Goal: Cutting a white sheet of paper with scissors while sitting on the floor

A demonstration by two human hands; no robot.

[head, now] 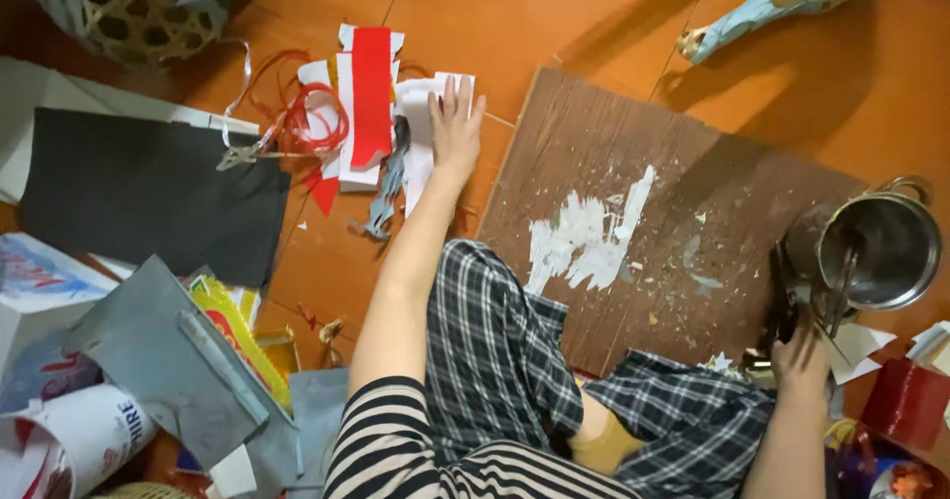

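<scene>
Warm, fairly dim indoor light — long soft shadows fall leftward, edges slightly blurred.

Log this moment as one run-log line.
left hand: flat on white paper scraps | right hand: at black tool beside metal pot | wooden board: paint-smeared

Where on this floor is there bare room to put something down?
The wooden board is mostly bare between the white paint smear and the metal pot. Bare floor also lies beyond the board's far edge. Crowded: the paper scraps under the left hand, the black sheet, and the clutter around the right hand.
</scene>
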